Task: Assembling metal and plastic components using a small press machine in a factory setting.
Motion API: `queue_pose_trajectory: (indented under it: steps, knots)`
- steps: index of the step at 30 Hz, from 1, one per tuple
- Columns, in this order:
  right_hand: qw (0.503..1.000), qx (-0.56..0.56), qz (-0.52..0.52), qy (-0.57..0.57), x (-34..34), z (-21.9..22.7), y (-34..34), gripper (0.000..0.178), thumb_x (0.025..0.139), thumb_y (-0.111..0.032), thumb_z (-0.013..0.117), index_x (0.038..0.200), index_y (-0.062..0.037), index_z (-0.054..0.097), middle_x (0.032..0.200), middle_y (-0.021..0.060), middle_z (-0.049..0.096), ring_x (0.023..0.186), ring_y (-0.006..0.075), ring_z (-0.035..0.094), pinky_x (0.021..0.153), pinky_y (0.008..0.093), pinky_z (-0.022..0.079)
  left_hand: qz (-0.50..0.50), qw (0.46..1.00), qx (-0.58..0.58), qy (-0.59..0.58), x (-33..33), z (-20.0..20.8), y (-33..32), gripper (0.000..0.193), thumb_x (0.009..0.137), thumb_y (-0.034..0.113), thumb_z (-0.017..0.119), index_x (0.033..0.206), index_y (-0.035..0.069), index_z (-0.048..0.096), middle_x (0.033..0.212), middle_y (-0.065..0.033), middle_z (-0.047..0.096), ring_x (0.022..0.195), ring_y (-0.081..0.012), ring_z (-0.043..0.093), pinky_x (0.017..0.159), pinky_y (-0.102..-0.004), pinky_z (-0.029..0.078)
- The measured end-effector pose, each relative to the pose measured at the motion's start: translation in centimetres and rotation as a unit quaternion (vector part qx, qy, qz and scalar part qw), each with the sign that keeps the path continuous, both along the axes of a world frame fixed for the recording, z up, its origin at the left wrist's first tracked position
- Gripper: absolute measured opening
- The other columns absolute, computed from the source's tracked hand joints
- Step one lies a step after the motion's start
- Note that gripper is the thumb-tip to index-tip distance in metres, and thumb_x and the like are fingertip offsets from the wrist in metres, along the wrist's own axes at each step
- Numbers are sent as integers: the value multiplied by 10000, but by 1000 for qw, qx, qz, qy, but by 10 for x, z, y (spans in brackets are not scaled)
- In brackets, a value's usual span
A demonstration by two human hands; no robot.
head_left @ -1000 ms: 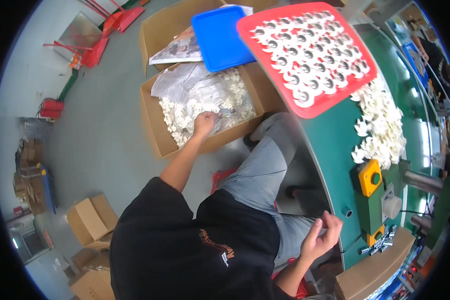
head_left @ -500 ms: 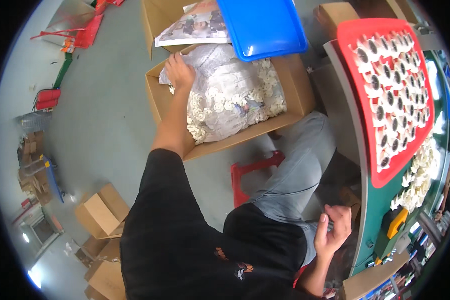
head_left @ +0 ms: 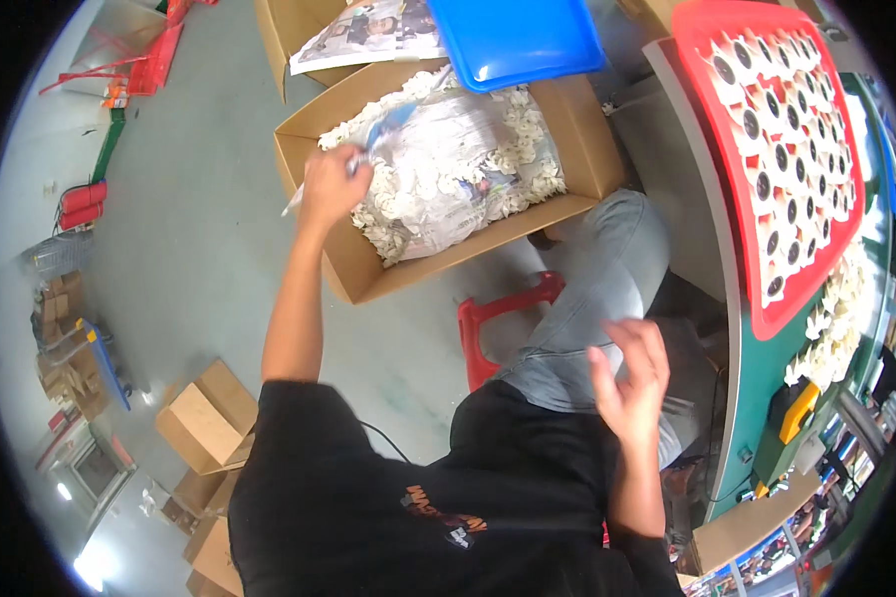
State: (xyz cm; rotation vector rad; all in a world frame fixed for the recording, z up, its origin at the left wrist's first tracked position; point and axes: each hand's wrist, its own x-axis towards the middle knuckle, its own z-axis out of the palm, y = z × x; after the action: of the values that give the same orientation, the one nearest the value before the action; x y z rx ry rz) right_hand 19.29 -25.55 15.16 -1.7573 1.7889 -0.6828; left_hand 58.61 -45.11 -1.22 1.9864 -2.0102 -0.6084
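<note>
My left hand [head_left: 335, 187] is closed on a thin paper sheet [head_left: 392, 121] at the left edge of an open cardboard box [head_left: 299, 149]. The sheet is smeared by motion, with a bluish patch and a pale edge sticking out past the hand. Inside the box, many small white plastic parts [head_left: 523, 149] lie around and over crumpled printed paper [head_left: 443, 139]. My right hand [head_left: 635, 383] hangs above my right thigh, fingers apart, holding nothing.
A blue tray [head_left: 518, 45] overhangs the box's far side, beside newspaper [head_left: 368, 35] in another carton. To the right, a red tray [head_left: 707, 90] of white parts with dark round centres rests on a green-topped workbench [head_left: 752, 398]. A red stool [head_left: 473, 343] stands below the box.
My left hand has drawn the paper sheet toward me and to the left, baring more white parts at the box's far left. My right hand has risen and moved left over my thigh.
</note>
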Motion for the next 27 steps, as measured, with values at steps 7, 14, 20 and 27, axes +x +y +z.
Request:
queue_pose_trajectory:
  steps: [7, 14, 20, 27]
  knots:
    - [971, -3, 240, -21, 45, 17, -17, 809, 668, -212, 910, 1393, -52, 588, 1543, 222, 427, 1454, 449, 374, 1174, 562, 336, -356, 901, 203, 143, -72, 140, 120, 126, 760, 146, 637, 804, 28, 641, 763, -218, 654, 735, -436, 634, 684, -506, 510]
    - [949, 43, 310, -42, 36, -22, 33, 495, 754, -228, 849, 1163, -47, 637, 1453, 201, 532, 1416, 394, 442, 1191, 599, 286, -384, 874, 246, 169, -119, 157, 175, 121, 804, 171, 645, 846, 58, 653, 721, -203, 654, 767, -414, 668, 695, -526, 515]
    - [985, 75, 147, -54, -4, -32, 41, 547, 874, -285, 776, 1314, -3, 616, 1387, 219, 598, 1309, 412, 536, 1133, 481, 381, -172, 958, 209, -100, -72, 73, 94, 297, 889, 170, 573, 1137, 77, 706, 981, -239, 729, 978, -414, 708, 879, -543, 560]
    - [986, 137, 20, -90, -54, -40, 39, 519, 871, -232, 778, 1302, 10, 618, 1352, 210, 630, 1273, 385, 585, 1086, 443, 433, -28, 955, 192, -223, -34, -54, -12, 453, 905, 275, 580, 1275, 25, 657, 1266, -226, 690, 1203, -374, 653, 1051, -457, 510]
